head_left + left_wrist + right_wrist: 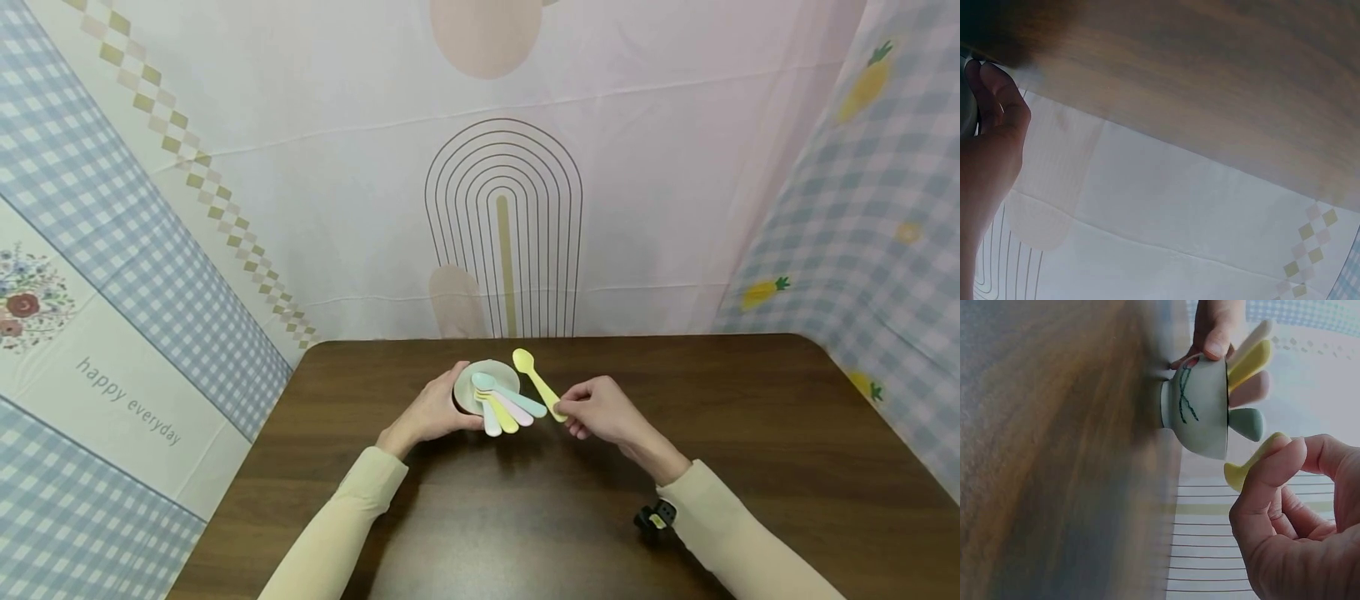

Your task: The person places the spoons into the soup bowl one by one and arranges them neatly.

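My left hand (433, 410) grips the side of a small pale bowl (502, 369), with its thumb near the rim. Several plastic spoons lean in the bowl, handles fanned out over the rim: white (491, 423), yellow (506, 419), pink (519, 413) and mint (531, 406). To the right, my right hand (603, 410) pinches another yellow spoon (542, 386) by its handle end, its head pointing up and left, apart from the bowl. From the right wrist view, the bowl (1207, 415) stands on its foot and has a green bow-like mark.
A dark brown wooden table (510, 517) lies under both hands. Behind it hangs a white printed cloth (360, 233), with blue checked cloths (885, 250) at the sides. A small black device (656, 517) is at the right wrist.
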Demonstrator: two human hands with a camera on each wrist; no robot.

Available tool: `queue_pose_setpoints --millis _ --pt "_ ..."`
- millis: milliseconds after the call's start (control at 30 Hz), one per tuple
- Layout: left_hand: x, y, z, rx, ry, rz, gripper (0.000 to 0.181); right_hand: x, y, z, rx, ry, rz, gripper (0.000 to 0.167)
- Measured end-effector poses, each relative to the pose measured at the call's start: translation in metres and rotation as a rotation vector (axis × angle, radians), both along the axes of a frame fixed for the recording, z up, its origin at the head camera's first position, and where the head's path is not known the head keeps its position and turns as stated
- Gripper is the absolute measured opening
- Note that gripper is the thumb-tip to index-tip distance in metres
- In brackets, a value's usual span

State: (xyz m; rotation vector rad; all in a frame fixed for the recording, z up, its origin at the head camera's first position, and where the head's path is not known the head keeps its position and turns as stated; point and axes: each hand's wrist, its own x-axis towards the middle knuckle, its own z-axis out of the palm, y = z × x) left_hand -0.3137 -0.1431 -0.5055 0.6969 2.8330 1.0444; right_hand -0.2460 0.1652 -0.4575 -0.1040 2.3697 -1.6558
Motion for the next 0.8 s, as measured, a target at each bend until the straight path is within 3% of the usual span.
queue_pose_setpoints --millis 800 --pt "0.002 0.002 0.004 -0.016 -0.038 0.014 0.102 -0.014 0.007 0.006 -0.015 0.001 0.058 0.021"
